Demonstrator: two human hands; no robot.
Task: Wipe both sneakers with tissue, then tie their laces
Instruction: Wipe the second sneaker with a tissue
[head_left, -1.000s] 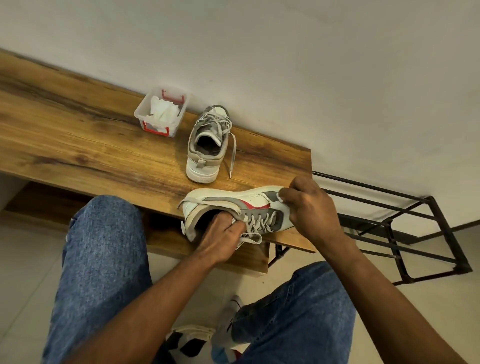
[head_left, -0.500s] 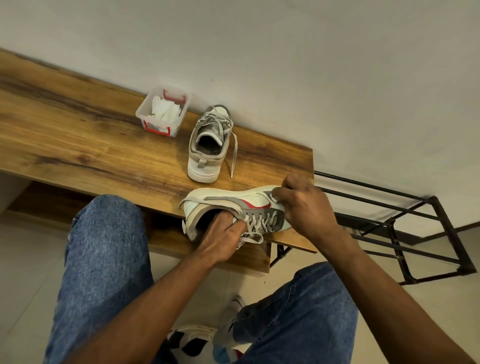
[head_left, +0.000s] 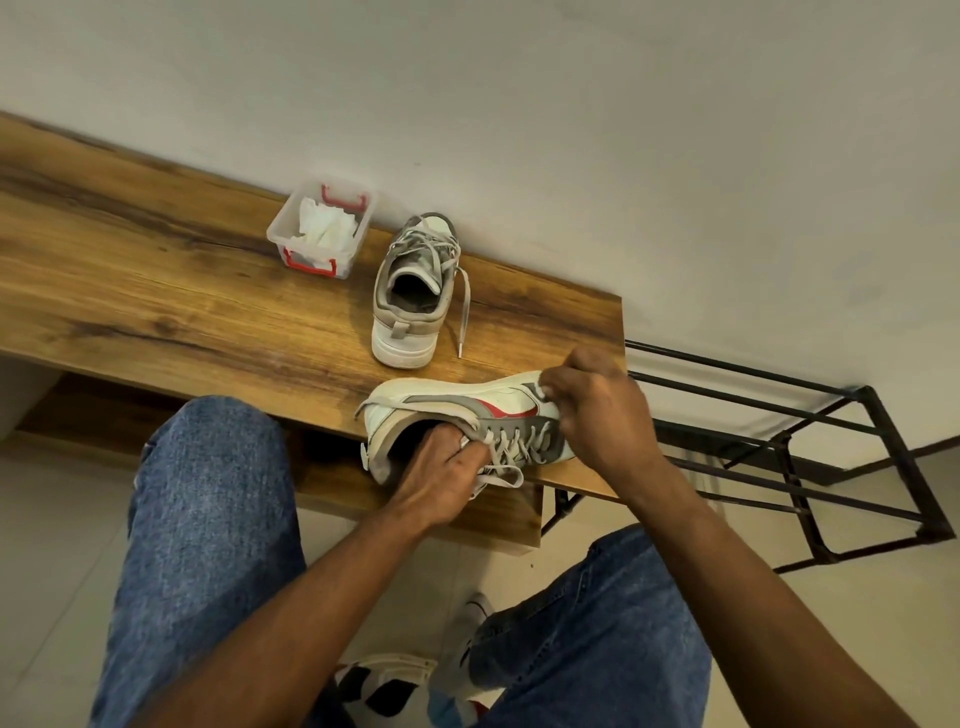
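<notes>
The near sneaker (head_left: 467, 415) lies tipped on its side at the front edge of the wooden surface (head_left: 156, 291), toe to your right. Your left hand (head_left: 447, 478) grips it at the collar, fingers curled into the opening beside the laces (head_left: 511, 449). Your right hand (head_left: 597, 410) is curled over the toe end, pinching a bit of white tissue (head_left: 543, 391) against the upper. The second sneaker (head_left: 413, 296) stands upright just behind, one lace trailing loose. Left of it, a clear box (head_left: 322, 228) holds more tissues.
</notes>
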